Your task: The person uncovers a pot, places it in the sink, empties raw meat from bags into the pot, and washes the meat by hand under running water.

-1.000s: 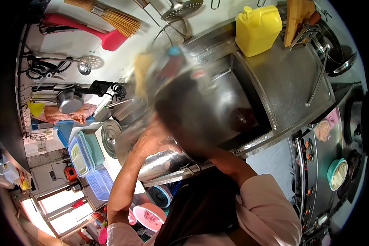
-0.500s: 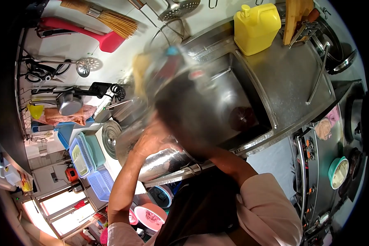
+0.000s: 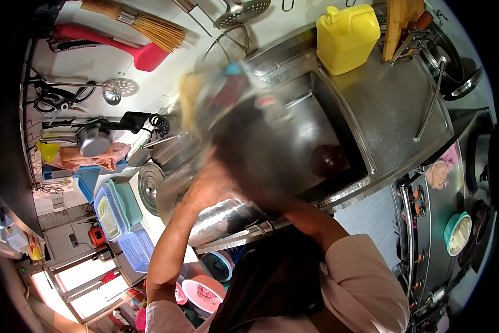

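Left hand [image 3: 208, 180]: blurred, over a shiny steel vessel [image 3: 223, 225] at the left of the sink [image 3: 346, 116]; openness and hold cannot be told. Right hand [image 3: 265, 198]: smeared, by the sink's near edge, openness and grip likewise indeterminable.

1. Bare, blurred left hand [image 3: 211, 180] at a shiny, curved metal vessel [image 3: 227, 223]; contact unclear.
2. Right hand [image 3: 262, 197] dark and smeared by blur, near the dark rectangular sink [image 3: 338, 119].
3. Yellow plastic jug [image 3: 347, 41] standing on the steel counter [image 3: 388, 108], beside the sink.
4. Round turquoise bowl [image 3: 449, 236] with pale contents, far right.
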A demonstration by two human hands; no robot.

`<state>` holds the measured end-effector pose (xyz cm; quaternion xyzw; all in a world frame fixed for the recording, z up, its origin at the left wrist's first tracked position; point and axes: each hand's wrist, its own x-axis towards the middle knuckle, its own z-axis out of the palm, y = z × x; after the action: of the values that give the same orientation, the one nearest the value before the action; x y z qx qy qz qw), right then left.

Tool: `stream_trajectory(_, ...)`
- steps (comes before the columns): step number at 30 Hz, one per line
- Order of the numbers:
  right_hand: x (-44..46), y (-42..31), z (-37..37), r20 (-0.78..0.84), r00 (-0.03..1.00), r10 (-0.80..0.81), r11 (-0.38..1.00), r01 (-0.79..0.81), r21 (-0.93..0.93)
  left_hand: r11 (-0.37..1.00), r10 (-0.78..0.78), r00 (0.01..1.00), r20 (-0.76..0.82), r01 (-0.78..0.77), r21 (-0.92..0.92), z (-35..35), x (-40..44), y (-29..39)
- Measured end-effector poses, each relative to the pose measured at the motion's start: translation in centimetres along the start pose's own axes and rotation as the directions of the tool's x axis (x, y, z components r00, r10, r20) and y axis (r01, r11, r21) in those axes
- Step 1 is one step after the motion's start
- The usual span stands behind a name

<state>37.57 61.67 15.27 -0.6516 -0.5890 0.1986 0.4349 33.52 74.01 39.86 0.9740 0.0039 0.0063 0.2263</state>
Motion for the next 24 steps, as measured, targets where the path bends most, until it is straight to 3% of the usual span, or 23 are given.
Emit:
stream_trajectory(16, 0.1, -0.2, -0.4, -0.014, 1.000, -0.004, 1.000, 0.004, -0.012, 1.000, 0.015, 1.000, 0.010, -0.015, -0.003, 0.0, 0.0, -0.1)
stream_trajectory(24, -0.2, 0.1, 0.2, -0.003, 1.000, 0.016, 1.000, -0.016, 0.002, 0.997, -0.052, 0.999, 0.000, 0.052, -0.051, -1.3, 0.9, 1.7)
